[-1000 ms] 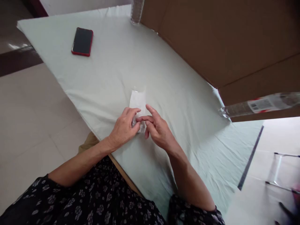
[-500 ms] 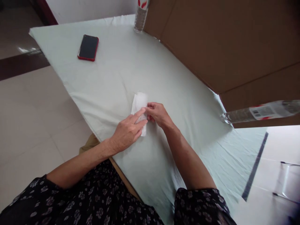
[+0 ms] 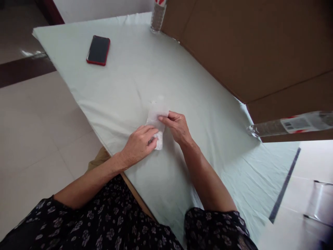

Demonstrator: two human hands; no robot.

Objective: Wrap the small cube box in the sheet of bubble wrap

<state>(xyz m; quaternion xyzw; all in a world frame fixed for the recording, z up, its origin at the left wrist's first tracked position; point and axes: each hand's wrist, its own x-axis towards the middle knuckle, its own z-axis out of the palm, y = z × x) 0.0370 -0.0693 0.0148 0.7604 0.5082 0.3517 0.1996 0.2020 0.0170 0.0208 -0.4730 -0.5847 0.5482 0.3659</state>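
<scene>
A thin white tissue (image 3: 156,116), folded into a narrow strip, lies on the pale green tablecloth (image 3: 125,83). My right hand (image 3: 179,127) pinches the strip's right edge between thumb and fingers, and a layer there is raised. Lower on the same tissue rests my left hand (image 3: 140,143), its fingers curled and closed on it; the fingertips partly cover it. A textured lower end of the tissue shows just past the left fingers.
A phone in a red case (image 3: 98,50) lies at the upper left. A large brown cardboard panel (image 3: 249,48) stands at the right, with one clear plastic bottle (image 3: 157,19) at its far end and another plastic bottle (image 3: 293,124) at its near end.
My right hand has raised and spread the upper layer of the tissue. My left hand's fingers, stretched out before, are now curled and a little lower on it.
</scene>
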